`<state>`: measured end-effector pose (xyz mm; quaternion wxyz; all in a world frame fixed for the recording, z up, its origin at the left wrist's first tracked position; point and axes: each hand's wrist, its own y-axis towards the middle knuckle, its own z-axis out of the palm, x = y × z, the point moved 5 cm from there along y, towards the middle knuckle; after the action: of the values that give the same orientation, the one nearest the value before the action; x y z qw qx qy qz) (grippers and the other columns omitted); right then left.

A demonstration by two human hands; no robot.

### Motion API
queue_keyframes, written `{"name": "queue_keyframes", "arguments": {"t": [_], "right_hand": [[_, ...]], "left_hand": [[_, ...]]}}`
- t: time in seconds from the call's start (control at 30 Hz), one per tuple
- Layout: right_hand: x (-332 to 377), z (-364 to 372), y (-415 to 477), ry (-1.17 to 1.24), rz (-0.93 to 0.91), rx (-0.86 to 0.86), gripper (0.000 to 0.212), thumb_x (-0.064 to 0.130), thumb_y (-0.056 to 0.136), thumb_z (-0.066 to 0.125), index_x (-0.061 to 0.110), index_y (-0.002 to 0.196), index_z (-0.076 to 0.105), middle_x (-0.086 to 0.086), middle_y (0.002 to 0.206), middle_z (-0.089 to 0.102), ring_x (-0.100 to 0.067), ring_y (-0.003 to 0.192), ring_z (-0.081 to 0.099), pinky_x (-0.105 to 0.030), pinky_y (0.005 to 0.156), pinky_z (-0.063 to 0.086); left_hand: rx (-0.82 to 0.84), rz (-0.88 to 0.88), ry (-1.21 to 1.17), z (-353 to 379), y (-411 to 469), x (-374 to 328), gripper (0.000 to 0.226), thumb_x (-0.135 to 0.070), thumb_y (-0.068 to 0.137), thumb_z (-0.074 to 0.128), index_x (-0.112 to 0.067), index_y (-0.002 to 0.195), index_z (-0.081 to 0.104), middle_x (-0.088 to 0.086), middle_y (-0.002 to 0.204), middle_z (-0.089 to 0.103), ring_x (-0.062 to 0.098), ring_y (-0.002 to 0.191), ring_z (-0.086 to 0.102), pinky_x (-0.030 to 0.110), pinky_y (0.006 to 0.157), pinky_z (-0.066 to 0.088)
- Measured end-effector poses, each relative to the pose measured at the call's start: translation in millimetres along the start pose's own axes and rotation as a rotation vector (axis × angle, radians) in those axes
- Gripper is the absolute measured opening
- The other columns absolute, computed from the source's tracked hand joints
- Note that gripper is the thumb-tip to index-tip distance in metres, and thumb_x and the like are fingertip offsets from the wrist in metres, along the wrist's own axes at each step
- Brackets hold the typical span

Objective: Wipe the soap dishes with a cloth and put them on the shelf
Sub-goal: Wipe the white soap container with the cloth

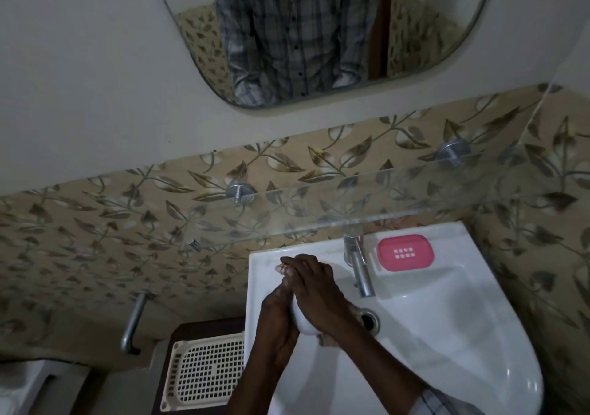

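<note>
Over the left part of the white sink (447, 334), my left hand (277, 322) grips a white soap dish (301, 322) from the left. My right hand (316, 287) lies across the dish and presses a cloth (325, 339) against it; only small bits of cloth show at the fingertips and under the wrist. Most of the dish is hidden between my hands. A pink soap dish (404, 252) with a grid of drain holes rests on the sink ledge to the right of the tap (359, 264). A glass shelf (351, 203) on metal pegs runs along the wall above the sink.
A cream perforated plastic tray (204, 373) lies on a dark stand left of the sink. A metal wall spout (134, 322) sticks out at lower left. A mirror (319, 31) hangs above the shelf. The drain (370, 318) sits just right of my hands.
</note>
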<state>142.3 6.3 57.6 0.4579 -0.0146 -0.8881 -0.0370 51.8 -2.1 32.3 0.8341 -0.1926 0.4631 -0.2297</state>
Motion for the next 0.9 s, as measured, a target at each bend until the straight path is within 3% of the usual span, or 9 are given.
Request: {"name": "queue_keyframes", "arguments": {"t": [0.17,0.27,0.37,0.43,0.53,0.63,0.77,0.83,0.9], "right_hand": [[-9.9,5.8,1.4,0.152,0.246,0.091,0.037,0.044,0.104,0.026,0.036,0.133,0.047,0.005,0.137,0.051,-0.021,0.125,0.049,-0.037,0.103,0.038],[-27.9,12.1,-13.9,0.395,0.493,0.016,0.044,0.052,0.101,0.027,0.025,0.125,0.053,-0.004,0.125,0.062,-0.023,0.111,0.058,-0.033,0.091,0.044],[-33.0,12.5,-23.9,0.767,0.577,-0.117,0.036,0.047,0.101,0.042,0.020,0.117,0.059,-0.005,0.118,0.067,-0.021,0.104,0.065,-0.040,0.094,0.052],[-36.0,3.8,-21.9,0.903,0.515,-0.122,0.030,0.042,0.099,0.049,0.020,0.113,0.063,-0.007,0.114,0.071,-0.021,0.100,0.070,-0.042,0.092,0.056],[-37.9,-20.8,-9.7,0.756,0.321,0.022,0.031,0.047,0.095,0.055,0.024,0.111,0.066,-0.004,0.111,0.073,-0.023,0.105,0.068,-0.048,0.097,0.052],[-33.5,-33.8,-1.0,0.577,0.173,0.162,0.031,0.053,0.093,0.055,0.033,0.114,0.065,0.001,0.108,0.073,-0.016,0.099,0.069,-0.043,0.090,0.055],[-27.5,-23.0,-0.2,0.640,0.295,-0.203,0.026,0.031,0.103,0.046,0.022,0.121,0.062,0.001,0.117,0.069,-0.018,0.109,0.065,-0.047,0.100,0.048],[-24.1,-13.5,-9.0,0.733,0.412,-0.367,0.031,0.031,0.104,0.041,0.022,0.131,0.053,-0.002,0.130,0.061,-0.019,0.120,0.058,-0.045,0.107,0.043],[-17.8,-6.1,-12.5,0.750,0.500,-0.334,0.039,0.033,0.104,0.039,0.021,0.141,0.042,-0.004,0.142,0.051,-0.020,0.128,0.051,-0.043,0.111,0.039]], "left_hand": [[-0.030,0.131,-0.131,-3.7,-1.5,5.9,0.052,-0.030,0.104,0.035,0.005,0.140,0.049,0.031,0.141,0.052,0.045,0.135,0.047,0.059,0.119,0.026],[-0.035,0.164,-0.140,4.8,-5.9,3.6,0.062,-0.042,0.100,0.041,0.004,0.141,0.050,0.030,0.141,0.054,0.042,0.133,0.050,0.058,0.118,0.031],[0.002,0.135,-0.157,12.7,-8.7,9.9,0.063,-0.042,0.098,0.047,0.003,0.142,0.049,0.031,0.142,0.052,0.044,0.136,0.047,0.057,0.119,0.030],[0.022,0.124,-0.143,3.4,-6.4,2.1,0.057,-0.036,0.100,0.045,0.005,0.138,0.053,0.031,0.136,0.058,0.042,0.128,0.056,0.053,0.109,0.044],[0.051,0.060,0.066,-14.6,0.3,-38.3,0.051,-0.041,0.092,0.051,0.000,0.107,0.077,0.023,0.104,0.076,0.030,0.094,0.076,0.038,0.071,0.062],[0.128,-0.036,0.457,-7.1,0.0,-52.9,0.040,-0.034,0.087,0.066,-0.002,0.109,0.077,0.022,0.110,0.075,0.034,0.100,0.074,0.037,0.075,0.061],[-0.011,0.181,0.359,10.0,2.9,-35.1,0.040,-0.017,0.084,0.072,0.007,0.114,0.067,0.036,0.113,0.068,0.048,0.103,0.067,0.054,0.090,0.056],[-0.142,0.275,0.290,11.8,-1.4,-16.0,0.031,-0.025,0.092,0.069,-0.002,0.113,0.070,0.028,0.108,0.073,0.044,0.099,0.071,0.051,0.085,0.059],[-0.217,0.306,0.296,10.9,-7.0,3.7,0.033,-0.039,0.095,0.064,-0.012,0.112,0.071,0.014,0.103,0.078,0.033,0.096,0.075,0.046,0.083,0.060]]}}
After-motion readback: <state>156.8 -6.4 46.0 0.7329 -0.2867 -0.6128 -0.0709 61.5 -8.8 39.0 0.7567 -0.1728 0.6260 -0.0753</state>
